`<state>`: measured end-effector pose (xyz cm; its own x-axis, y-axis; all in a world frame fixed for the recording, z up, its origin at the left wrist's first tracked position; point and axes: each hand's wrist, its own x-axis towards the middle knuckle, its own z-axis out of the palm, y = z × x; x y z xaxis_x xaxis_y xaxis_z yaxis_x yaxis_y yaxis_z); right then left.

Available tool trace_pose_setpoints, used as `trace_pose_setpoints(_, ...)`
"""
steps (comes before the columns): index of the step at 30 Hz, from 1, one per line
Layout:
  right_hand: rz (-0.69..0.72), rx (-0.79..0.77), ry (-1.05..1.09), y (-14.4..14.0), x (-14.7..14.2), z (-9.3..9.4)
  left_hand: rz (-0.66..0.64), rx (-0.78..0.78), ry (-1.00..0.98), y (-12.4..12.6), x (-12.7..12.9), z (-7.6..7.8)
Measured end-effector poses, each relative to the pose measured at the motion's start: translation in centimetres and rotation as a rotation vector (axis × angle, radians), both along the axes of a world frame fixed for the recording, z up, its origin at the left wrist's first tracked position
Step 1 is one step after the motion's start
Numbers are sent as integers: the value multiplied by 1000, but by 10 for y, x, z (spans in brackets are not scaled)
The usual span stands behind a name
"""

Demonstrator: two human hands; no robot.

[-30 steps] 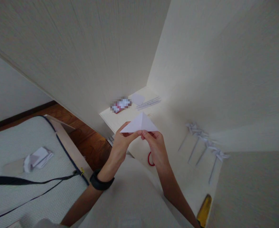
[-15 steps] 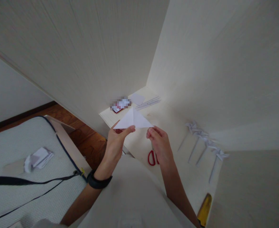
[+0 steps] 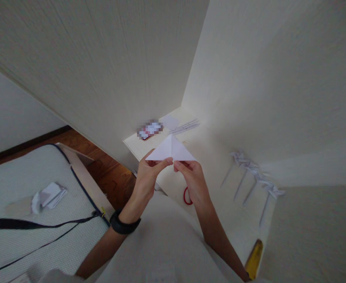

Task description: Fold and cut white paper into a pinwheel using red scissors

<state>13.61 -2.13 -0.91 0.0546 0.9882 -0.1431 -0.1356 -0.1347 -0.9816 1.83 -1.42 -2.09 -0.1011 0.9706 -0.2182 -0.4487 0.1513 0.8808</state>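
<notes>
A white sheet of paper [image 3: 171, 149], folded into a triangle with a crease down its middle, is held up above the table. My left hand [image 3: 149, 169] grips its lower edge left of the crease, thumb in front and fingers behind. My right hand [image 3: 193, 177] pinches the same edge just right of the crease, so both thumb tips nearly meet. Below my right hand lies a pair of scissors, of which a red handle loop [image 3: 187, 195] shows; the rest is hidden by the hand.
On the white table [image 3: 167, 182] lie a blurred phone [image 3: 149, 129], a paper square [image 3: 170, 122], thin sticks [image 3: 186, 126], several paper pinwheels [image 3: 251, 171] on sticks, and a yellow-handled tool [image 3: 254, 259]. Walls enclose two sides. A mattress [image 3: 22, 169] with crumpled paper [image 3: 50, 195] stands left.
My right hand has slid from the paper's right corner in toward its middle crease. The paper and my left hand have shifted slightly right, and my right hand covers more of the scissors.
</notes>
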Motion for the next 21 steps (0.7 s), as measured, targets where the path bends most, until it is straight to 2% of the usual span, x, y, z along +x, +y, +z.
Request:
trace_pose_setpoints(15,-59,-18,45,0,4,-13,-6,0,14,-1,6,2)
trace_pose_setpoints(21,-106,-25,114,7,25,-16,9,-1,31,-3,3,-1)
